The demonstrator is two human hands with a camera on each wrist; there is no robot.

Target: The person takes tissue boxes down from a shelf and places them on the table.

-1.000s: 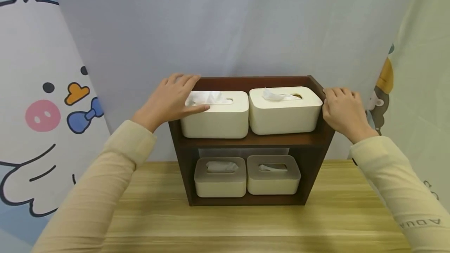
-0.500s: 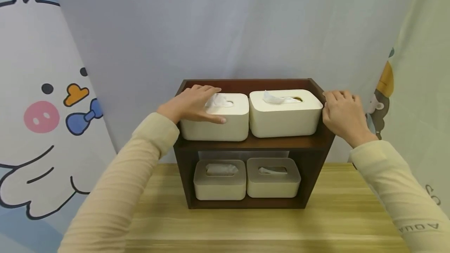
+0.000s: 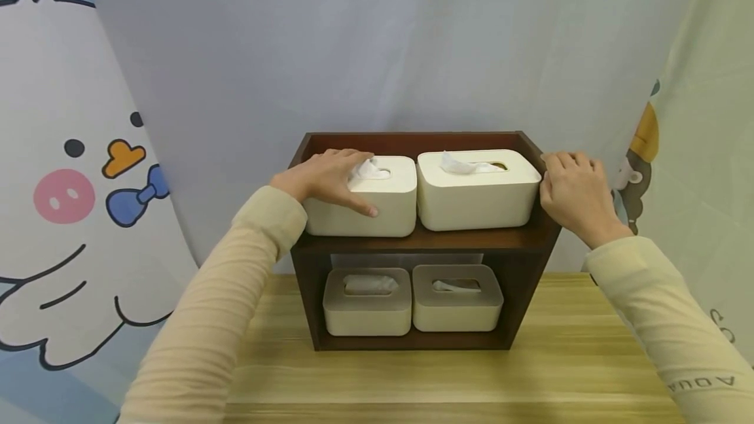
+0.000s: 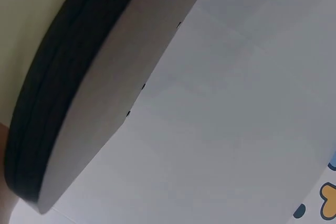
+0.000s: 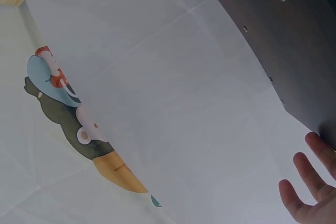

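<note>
A dark brown two-tier shelf (image 3: pixel 424 243) holds cream tissue boxes with white tissue showing in their lid slots. My left hand (image 3: pixel 331 177) lies over the upper left tissue box (image 3: pixel 393 205), thumb stretched across its front and the other fingers over the lid. That box's left part is hidden by the hand. Beside it sits the upper right tissue box (image 3: pixel 478 198), slightly turned. My right hand (image 3: pixel 578 196) grips the top of the shelf's right side panel; in the right wrist view several fingertips (image 5: pixel 302 161) show near its outer face. In the left wrist view the hand is mostly out of frame.
On the lower tier stand a left tissue box (image 3: pixel 366 319) and a right tissue box (image 3: pixel 456 316) with greyish-looking lids. The shelf stands on a wood-grain table (image 3: pixel 377 378). A pale curtain (image 3: pixel 377 51) hangs behind, with cartoon-printed cloth (image 3: pixel 65 116) at the left.
My left hand has moved right, from the shelf's upper left corner onto the upper left tissue box, its thumb shifting along the front. My right hand stays on the right panel.
</note>
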